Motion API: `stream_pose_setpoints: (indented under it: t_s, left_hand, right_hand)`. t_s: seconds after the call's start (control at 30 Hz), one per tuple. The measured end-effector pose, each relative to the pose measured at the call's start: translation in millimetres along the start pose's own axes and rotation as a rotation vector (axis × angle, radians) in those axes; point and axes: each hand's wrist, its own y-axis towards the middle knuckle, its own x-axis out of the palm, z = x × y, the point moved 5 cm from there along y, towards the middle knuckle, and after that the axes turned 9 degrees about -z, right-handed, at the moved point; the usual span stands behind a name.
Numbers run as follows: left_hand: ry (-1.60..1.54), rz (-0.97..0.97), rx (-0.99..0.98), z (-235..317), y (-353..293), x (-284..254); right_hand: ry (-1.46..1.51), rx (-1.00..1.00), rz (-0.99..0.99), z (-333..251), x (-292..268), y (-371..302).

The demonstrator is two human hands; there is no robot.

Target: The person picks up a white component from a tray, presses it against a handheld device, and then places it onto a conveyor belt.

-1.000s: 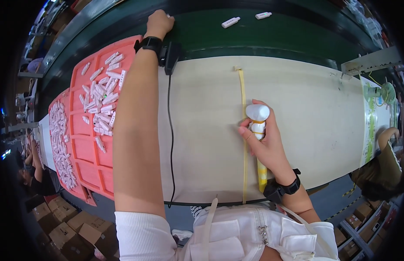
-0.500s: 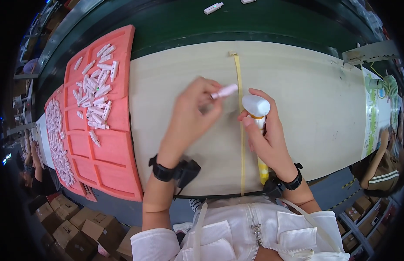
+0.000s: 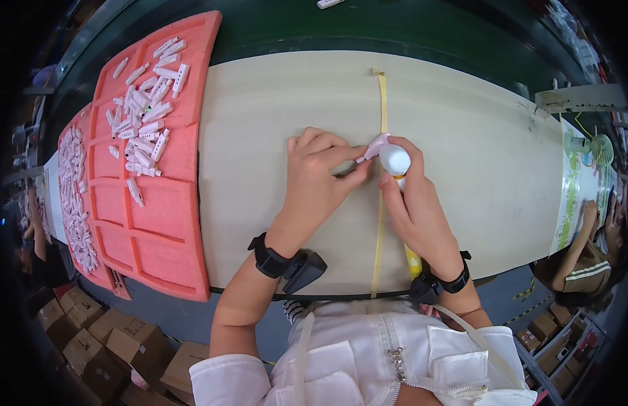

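Note:
My left hand (image 3: 320, 176) pinches a small pale pink stick-shaped device (image 3: 376, 146) between thumb and fingertips. My right hand (image 3: 422, 210) is wrapped around a tool with a rounded white head (image 3: 395, 161) and a yellow handle (image 3: 413, 262); its exact kind is not clear. The device's far end meets the white head and my right index finger, partly hidden there. Both hands are just above the beige work surface (image 3: 260, 108), over a yellow strip (image 3: 378, 250). Many similar white-pink devices lie in a pink foam tray (image 3: 166, 252) at left.
A second pink tray (image 3: 105, 274) full of such devices stands farther left. Beyond the table runs a green belt (image 3: 273, 34) carrying a device (image 3: 329, 3). A small green fan (image 3: 601, 149) is at right. People work on both sides; cardboard boxes (image 3: 128, 335) stand on the floor.
My left hand has brought the device rightward, up against the white head of the tool. The tool has tipped slightly, its head showing rounder. The whole view has shifted a little.

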Motion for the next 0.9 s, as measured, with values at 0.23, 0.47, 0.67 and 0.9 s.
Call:
stream_pose_setpoints:
  t_s: [0.23,0.47,0.67,0.9]
  left_hand:
    - [-0.037,0.006,0.039,-1.3,2.9,1.8]
    - [-0.007,0.014,0.046,7.7,1.3,-4.0]
    - [-0.716,-0.118,-0.250,11.2,-6.0,5.2]
    - [-1.063,-0.149,-0.329,10.2,-9.2,12.7]
  right_hand:
    - [-0.094,-0.114,0.060,-18.8,2.1,0.4]
    - [0.069,0.111,0.216,7.6,-14.1,3.2]
    - [0.286,0.042,0.230,2.4,-19.3,2.6]
    - [0.253,-0.039,0.231,4.1,-15.1,3.4]
